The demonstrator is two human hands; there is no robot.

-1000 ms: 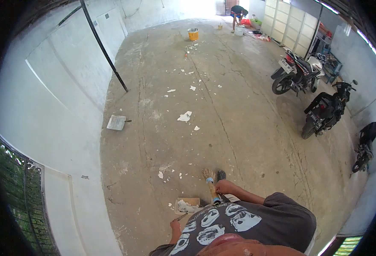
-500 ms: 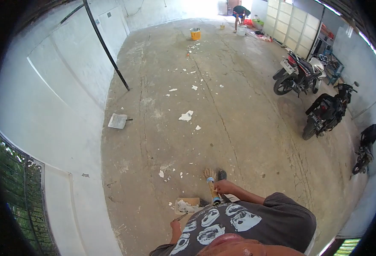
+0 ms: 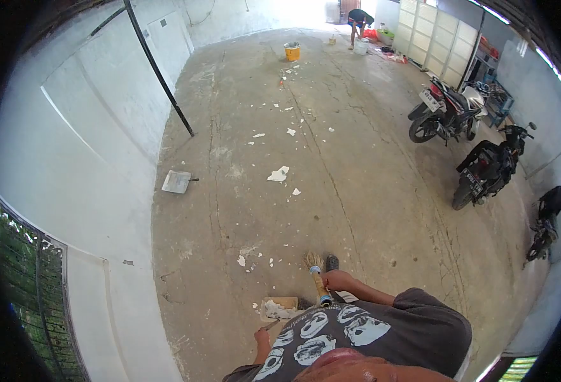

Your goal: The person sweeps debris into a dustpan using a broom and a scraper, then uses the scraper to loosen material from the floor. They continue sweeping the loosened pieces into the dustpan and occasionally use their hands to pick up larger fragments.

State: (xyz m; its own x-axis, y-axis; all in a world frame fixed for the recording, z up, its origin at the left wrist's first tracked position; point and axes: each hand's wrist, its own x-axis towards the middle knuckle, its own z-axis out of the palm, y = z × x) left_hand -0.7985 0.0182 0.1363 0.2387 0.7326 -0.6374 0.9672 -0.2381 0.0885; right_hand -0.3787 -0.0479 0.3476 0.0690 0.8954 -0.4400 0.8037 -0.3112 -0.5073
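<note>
My right hand (image 3: 336, 280) is wrapped round a short stick broom (image 3: 320, 283) with pale bristles and blue bands. Its bristles point away from me, close to a dark shoe (image 3: 332, 262). My left hand (image 3: 262, 335) is closed on a thin handle (image 3: 271, 325) low at my left side. That handle runs toward a shallow tan dustpan (image 3: 287, 300) on the floor, though my shirt hides where they join. White flakes and scraps (image 3: 276, 310) lie inside the dustpan.
White flakes (image 3: 279, 174) are scattered along the cracked concrete floor. A square metal dustpan (image 3: 176, 181) lies by the left wall, below a black pole (image 3: 159, 70). Motorcycles (image 3: 493, 165) stand on the right. Far back are an orange bucket (image 3: 292, 52) and a bent-over person (image 3: 358, 20).
The broom's bristle end has shifted slightly, and my right hand has moved a little with it. My left hand and the tan dustpan look unchanged.
</note>
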